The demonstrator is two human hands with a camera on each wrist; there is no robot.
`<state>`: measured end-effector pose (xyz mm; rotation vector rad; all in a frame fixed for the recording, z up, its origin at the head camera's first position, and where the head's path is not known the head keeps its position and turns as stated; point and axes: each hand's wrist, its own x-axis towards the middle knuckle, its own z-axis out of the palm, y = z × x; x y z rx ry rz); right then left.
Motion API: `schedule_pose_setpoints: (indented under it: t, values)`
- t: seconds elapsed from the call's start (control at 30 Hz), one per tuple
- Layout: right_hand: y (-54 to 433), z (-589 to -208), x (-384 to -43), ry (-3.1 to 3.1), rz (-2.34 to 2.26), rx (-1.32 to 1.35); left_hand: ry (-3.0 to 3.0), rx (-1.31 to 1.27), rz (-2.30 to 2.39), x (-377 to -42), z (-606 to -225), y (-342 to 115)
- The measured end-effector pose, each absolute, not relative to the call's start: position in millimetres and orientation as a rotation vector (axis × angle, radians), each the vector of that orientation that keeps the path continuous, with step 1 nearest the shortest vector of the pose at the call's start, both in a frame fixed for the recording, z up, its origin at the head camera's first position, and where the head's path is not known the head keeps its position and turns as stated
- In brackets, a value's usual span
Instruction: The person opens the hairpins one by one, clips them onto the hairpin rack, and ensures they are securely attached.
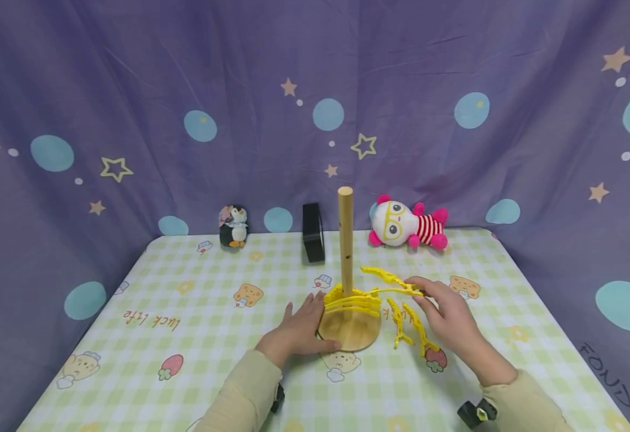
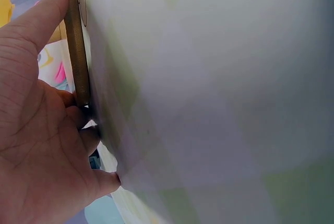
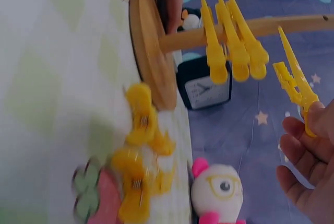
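A wooden stand has an upright post (image 1: 345, 240) and a round base (image 1: 355, 338). Several yellow hair clips (image 1: 368, 303) cross the post low down, side by side. My left hand (image 1: 300, 333) lies spread at the base's left edge, its thumb on the rim in the left wrist view. Between thumb and fingers, my right hand (image 1: 450, 312) pinches another yellow hair clip (image 3: 296, 67) by its tail. The clip's two arms stand apart and point toward the post. Two more hair clips (image 1: 420, 327) rest on the tablecloth below that hand.
Along the back of the table stand a penguin plush (image 1: 234, 227) and a black clock (image 1: 312, 233), with a pink-and-white plush doll (image 1: 401, 223) lying to their right. A purple curtain (image 1: 261, 72) hangs behind the checked tablecloth (image 1: 207, 354).
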<state>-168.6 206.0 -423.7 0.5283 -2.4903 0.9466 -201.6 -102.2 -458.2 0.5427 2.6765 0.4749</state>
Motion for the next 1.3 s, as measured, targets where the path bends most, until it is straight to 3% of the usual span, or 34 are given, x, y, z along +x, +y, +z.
schedule_pose_setpoints:
  t: [0.57, 0.93, 1.3]
  values:
    - [154, -419, -189, -2.499, 0.956, 0.746, 2.676, 0.542, 0.482, -201, -458, -101]
    - [158, -421, -186, -2.623, 1.144, 0.806, 2.685, 0.55, 0.474, -201, -458, -100]
    - [168, -421, -179, -2.652, 1.209, 0.705, 2.683, 0.551, 0.465, -200, -454, -101]
